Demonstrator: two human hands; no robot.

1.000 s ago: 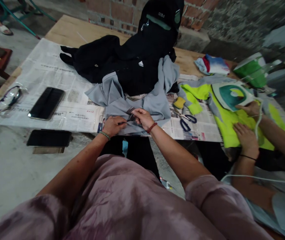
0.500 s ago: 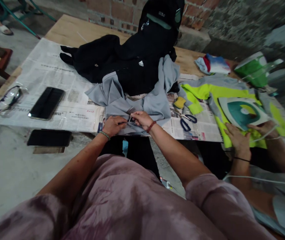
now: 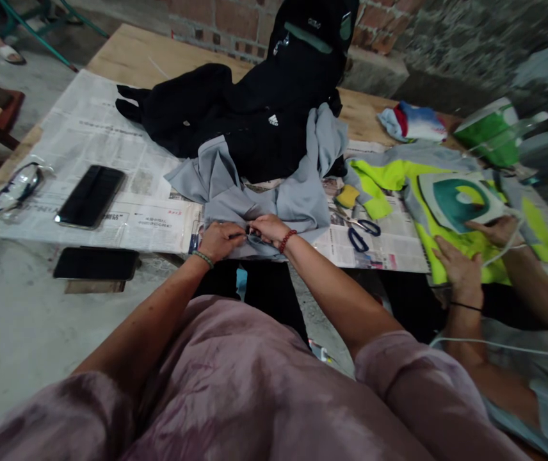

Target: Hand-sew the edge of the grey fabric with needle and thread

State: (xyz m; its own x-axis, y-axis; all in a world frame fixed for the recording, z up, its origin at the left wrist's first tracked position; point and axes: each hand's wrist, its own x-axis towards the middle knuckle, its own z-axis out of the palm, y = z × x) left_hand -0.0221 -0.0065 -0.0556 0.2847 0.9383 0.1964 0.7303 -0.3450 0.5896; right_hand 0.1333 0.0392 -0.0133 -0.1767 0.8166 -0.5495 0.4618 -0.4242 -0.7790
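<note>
A grey garment [image 3: 278,198] lies crumpled at the table's front edge, partly over a black jacket [image 3: 240,121]. My left hand [image 3: 220,241], with a green bead bracelet, pinches the garment's near edge. Close beside it, my right hand [image 3: 270,229], with a red bead bracelet, is closed around a small, thin metal tool [image 3: 249,230] whose tip points toward the left fingers. Its exact kind is too small to make out. Blue-handled scissors [image 3: 364,233] lie to the right, next to a yellow piece [image 3: 347,196].
A co-worker's hands [image 3: 461,266] at the right guide an iron [image 3: 463,198] over a yellow-green and grey garment [image 3: 408,176]. Its white cord trails down. Newspaper [image 3: 153,218] covers the table. At left are a phone [image 3: 90,196], glasses [image 3: 15,189] and another phone [image 3: 95,264] below the edge.
The right hand has turned slightly, and less of the shiny metal shows between the hands. The co-worker's iron has shifted a little left and back.
</note>
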